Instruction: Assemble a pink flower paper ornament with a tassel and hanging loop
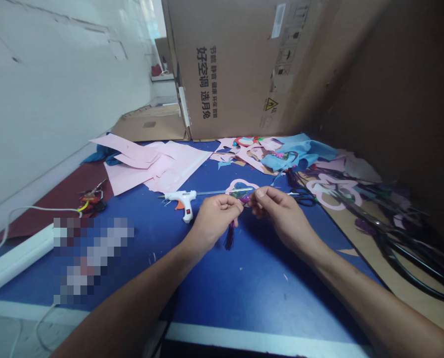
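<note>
Head view, looking down on a blue mat [244, 283]: left hand [216, 216] and right hand [277, 209] brought together at the middle, fingertips almost touching. Both closed in a pinch on the top of a purple tassel [229, 237], left hand from nine o'clock, right hand from three o'clock. Dark fringe hanging straight down at six o'clock below the left fingers, just above the mat. Other fingers curled in on both hands. Just behind the pinch at twelve o'clock, a pink flower cutout [240, 185] lying flat. At ten o'clock from the hands, near them, a white glue gun [182, 200] on its side, nozzle toward nine o'clock. Farther out at ten to eleven o'clock, loose pink sheets [150, 164] overlapping. At twelve o'clock, well back, a large cardboard box [236, 64] standing upright with printed characters. At one o'clock, a crumpled blue cloth [300, 151] among pink scraps. At two to three o'clock, pink ring cutouts [333, 191] and black-handled scissors [306, 200] – beyond them dark looping shapes, too blurred to name.
</note>
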A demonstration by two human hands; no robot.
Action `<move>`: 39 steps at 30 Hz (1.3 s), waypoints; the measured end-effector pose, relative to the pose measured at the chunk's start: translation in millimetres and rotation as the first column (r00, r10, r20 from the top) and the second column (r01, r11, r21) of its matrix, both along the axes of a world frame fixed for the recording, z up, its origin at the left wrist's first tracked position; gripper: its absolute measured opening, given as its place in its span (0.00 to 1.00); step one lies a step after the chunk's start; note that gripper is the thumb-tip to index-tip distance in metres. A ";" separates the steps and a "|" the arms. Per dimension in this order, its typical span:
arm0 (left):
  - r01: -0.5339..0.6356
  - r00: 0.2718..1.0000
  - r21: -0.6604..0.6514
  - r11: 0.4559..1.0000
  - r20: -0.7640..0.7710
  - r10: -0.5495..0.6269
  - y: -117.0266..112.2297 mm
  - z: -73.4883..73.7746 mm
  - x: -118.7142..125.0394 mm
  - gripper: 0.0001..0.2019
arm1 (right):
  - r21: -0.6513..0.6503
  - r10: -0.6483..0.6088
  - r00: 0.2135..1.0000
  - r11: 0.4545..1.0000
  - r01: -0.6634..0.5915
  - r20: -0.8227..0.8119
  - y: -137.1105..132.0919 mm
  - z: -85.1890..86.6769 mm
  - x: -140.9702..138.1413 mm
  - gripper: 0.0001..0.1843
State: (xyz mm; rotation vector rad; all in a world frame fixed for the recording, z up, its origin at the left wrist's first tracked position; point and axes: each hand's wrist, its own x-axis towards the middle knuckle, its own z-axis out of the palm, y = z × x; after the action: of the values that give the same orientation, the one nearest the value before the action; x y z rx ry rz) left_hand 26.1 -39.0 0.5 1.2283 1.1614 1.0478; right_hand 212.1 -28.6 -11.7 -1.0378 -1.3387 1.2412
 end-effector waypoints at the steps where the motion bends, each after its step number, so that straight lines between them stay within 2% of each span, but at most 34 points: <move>1: -0.002 1.000 0.001 1.000 -0.001 0.002 0.1 -0.1 -0.1 0.04 | 0.010 0.004 1.000 1.000 -0.004 0.017 -0.4 0.5 -0.2 0.25; 8: -0.007 1.000 0.018 1.000 -0.003 0.007 -1.6 1.8 0.3 0.07 | 0.060 0.038 0.997 0.997 -0.041 0.061 -2.7 3.9 -4.2 0.25; 23: 0.019 1.000 0.012 1.000 0.003 -0.019 -0.2 -1.6 -0.5 0.07 | 0.043 0.027 0.998 0.999 -0.029 0.063 -1.7 1.6 -2.3 0.25; 34: -0.057 0.987 -0.091 0.994 0.143 0.070 3.2 2.8 -4.2 0.09 | -0.052 0.017 1.000 0.998 -0.017 0.010 -0.7 -1.0 -5.2 0.26; 39: -0.144 0.967 -0.066 0.987 0.202 0.155 8.6 7.2 -10.6 0.10 | -0.024 -0.104 0.994 0.994 0.104 -0.024 4.3 2.8 3.5 0.23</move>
State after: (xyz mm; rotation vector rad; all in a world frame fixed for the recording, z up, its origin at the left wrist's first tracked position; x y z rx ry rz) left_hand 15.4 -30.3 7.7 0.9780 1.1238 1.2213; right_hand 215.6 -24.4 -8.9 -1.0914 -1.2383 1.1905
